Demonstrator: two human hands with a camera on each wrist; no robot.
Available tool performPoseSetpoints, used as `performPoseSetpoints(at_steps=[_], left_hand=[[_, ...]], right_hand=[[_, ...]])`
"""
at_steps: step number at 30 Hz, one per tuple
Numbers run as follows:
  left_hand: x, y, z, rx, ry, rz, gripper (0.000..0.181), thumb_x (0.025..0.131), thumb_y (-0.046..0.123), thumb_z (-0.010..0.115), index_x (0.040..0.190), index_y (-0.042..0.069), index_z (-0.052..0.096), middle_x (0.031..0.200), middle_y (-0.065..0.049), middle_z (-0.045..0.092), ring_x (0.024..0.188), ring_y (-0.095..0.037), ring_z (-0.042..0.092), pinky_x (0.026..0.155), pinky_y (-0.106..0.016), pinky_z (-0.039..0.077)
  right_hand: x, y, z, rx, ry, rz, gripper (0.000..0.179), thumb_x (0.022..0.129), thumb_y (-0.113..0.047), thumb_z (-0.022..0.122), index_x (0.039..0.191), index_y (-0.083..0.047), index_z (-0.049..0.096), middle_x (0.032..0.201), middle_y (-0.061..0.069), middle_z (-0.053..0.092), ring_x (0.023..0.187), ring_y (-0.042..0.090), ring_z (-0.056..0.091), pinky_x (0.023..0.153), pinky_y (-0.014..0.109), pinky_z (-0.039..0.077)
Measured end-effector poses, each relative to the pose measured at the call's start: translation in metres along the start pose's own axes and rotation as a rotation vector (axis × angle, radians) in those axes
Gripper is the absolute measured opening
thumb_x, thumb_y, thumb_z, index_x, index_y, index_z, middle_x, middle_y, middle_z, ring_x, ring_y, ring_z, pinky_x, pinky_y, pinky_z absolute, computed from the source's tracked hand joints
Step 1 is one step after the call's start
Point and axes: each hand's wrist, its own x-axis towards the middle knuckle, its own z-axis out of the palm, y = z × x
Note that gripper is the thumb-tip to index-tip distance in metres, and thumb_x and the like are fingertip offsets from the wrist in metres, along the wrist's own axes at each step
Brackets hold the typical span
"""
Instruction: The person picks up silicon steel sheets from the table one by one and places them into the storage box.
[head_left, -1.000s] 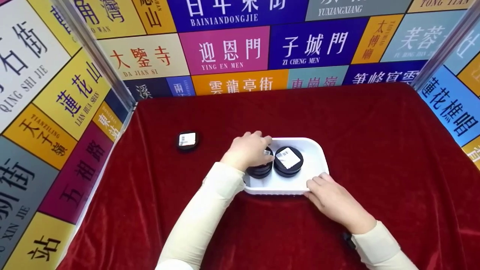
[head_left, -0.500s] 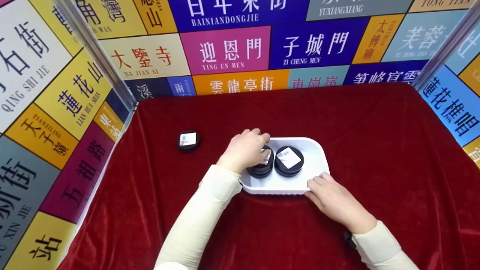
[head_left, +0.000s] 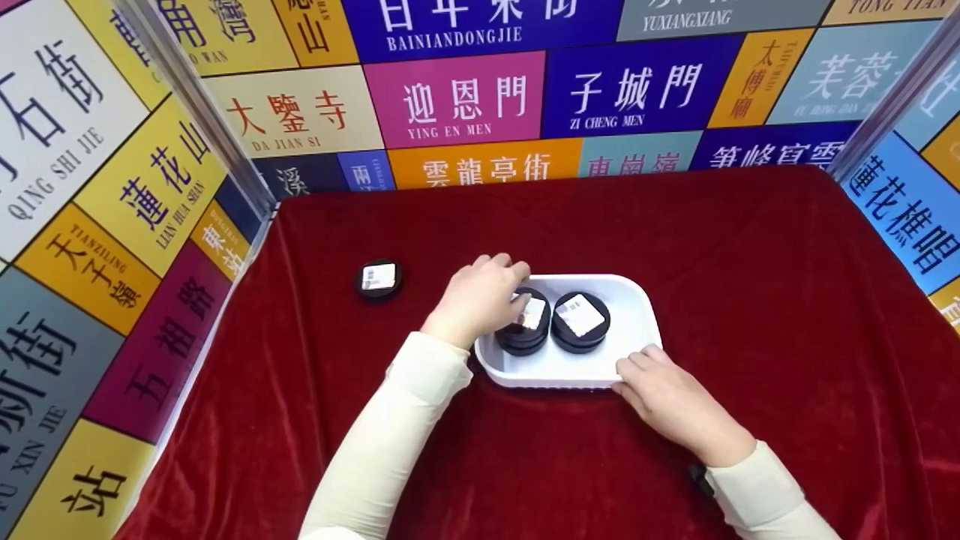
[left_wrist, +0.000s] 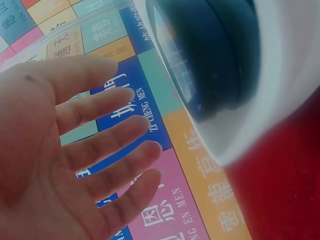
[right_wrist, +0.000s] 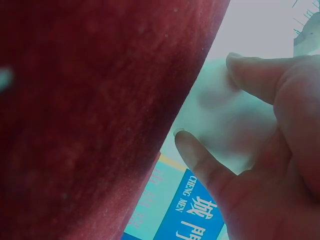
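A white rectangular tray (head_left: 555, 373) lies on the red cloth, holding two side-by-side stacks of black round discs. Each stack, the left one (head_left: 523, 343) and the right one (head_left: 579, 346), has a white label on top. My left hand (head_left: 474, 296) hovers at the left stack's upper left, partly covering it; in the left wrist view its fingers (left_wrist: 115, 135) are spread, holding nothing, apart from the discs (left_wrist: 205, 60). My right hand (head_left: 679, 401) grips the tray's near right corner, thumb and fingers on either side of the wall.
Another black disc (head_left: 379, 280) with a white label lies on the red cloth (head_left: 720, 240), left of the tray. Colourful panels with printed characters (head_left: 465, 97) stand behind and on both sides of the table.
My left hand has drawn back slightly up and left from the left stack, uncovering more of its label. My right hand stays at the tray corner.
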Motion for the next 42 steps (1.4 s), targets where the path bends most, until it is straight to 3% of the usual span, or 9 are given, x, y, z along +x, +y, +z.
performPoseSetpoints(at_steps=[7, 24, 34, 42], left_hand=[[-0.006, -0.008, 0.000, -0.020, 0.050, -0.016, 0.027, 0.095, 0.030, 0.062, 0.119, 0.018, 0.066, 0.112, -0.005, 0.066, 0.105, -0.029, 0.061, 0.089, -0.047, 0.054], [-0.019, -0.032, 0.010, -0.014, 0.306, -0.079, 0.018, 0.098, 0.026, 0.058, 0.111, 0.017, 0.068, 0.105, -0.005, 0.068, 0.095, -0.030, 0.062, 0.080, -0.046, 0.052], [-0.024, -0.041, 0.015, -0.012, 0.328, -0.072, 0.016, 0.097, 0.024, 0.059, 0.107, 0.015, 0.068, 0.101, -0.006, 0.068, 0.092, -0.032, 0.063, 0.077, -0.048, 0.052], [-0.029, -0.048, 0.021, -0.024, 0.328, -0.084, 0.016, 0.096, 0.024, 0.060, 0.106, 0.015, 0.068, 0.100, -0.006, 0.069, 0.092, -0.033, 0.064, 0.076, -0.048, 0.052]], right_hand=[[0.000, 0.000, -0.001, 0.003, -0.009, 0.006, 0.025, 0.088, -0.015, 0.076, 0.083, -0.013, 0.052, 0.079, -0.001, 0.055, 0.082, 0.020, 0.049, 0.068, 0.033, 0.047], [-0.001, -0.001, -0.001, 0.005, -0.031, 0.025, 0.024, 0.089, -0.015, 0.075, 0.083, -0.013, 0.053, 0.080, 0.000, 0.055, 0.083, 0.020, 0.048, 0.068, 0.033, 0.048], [0.001, 0.000, -0.003, 0.001, -0.054, 0.035, 0.023, 0.090, -0.016, 0.075, 0.083, -0.013, 0.053, 0.079, -0.001, 0.054, 0.083, 0.019, 0.047, 0.068, 0.033, 0.047], [0.000, -0.001, 0.000, -0.003, -0.026, 0.016, 0.025, 0.088, -0.015, 0.076, 0.082, -0.013, 0.052, 0.079, 0.000, 0.055, 0.082, 0.020, 0.048, 0.068, 0.033, 0.047]])
